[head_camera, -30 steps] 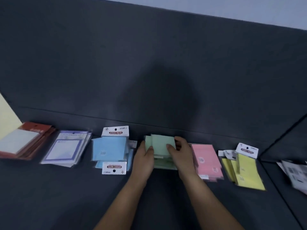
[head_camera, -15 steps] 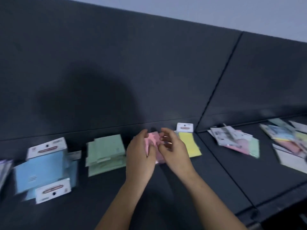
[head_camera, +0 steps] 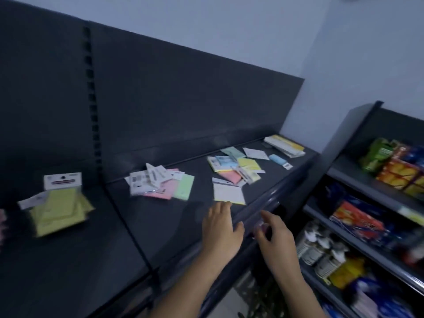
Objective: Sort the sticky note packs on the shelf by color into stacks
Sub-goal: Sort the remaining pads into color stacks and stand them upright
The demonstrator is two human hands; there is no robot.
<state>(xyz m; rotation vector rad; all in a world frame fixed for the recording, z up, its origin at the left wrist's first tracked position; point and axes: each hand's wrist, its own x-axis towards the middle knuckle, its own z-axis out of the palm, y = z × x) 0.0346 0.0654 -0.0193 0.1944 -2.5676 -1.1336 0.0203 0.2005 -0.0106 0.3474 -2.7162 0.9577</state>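
A stack of yellow sticky note packs (head_camera: 60, 208) lies at the left of the dark shelf (head_camera: 160, 226). Further right sits a mixed heap of white, pink and green packs (head_camera: 160, 184), then a second heap of blue, yellow, pink and green packs (head_camera: 234, 167). A single white pack with a yellow edge (head_camera: 228, 193) lies nearest the front. My left hand (head_camera: 221, 228) hovers just in front of that pack, fingers straight, holding nothing. My right hand (head_camera: 273, 235) is over the shelf's front edge, fingers loosely spread and empty.
A long white and yellow package (head_camera: 284, 145) and a small blue item (head_camera: 277, 159) lie at the shelf's far right end. A side rack (head_camera: 367, 203) at the right holds snack packets and bottles. A slotted upright (head_camera: 93, 99) splits the back panel.
The view has swung right, from the sorted stacks to the unsorted heaps. Both hands left the pink stack and now reach empty toward the white pack.
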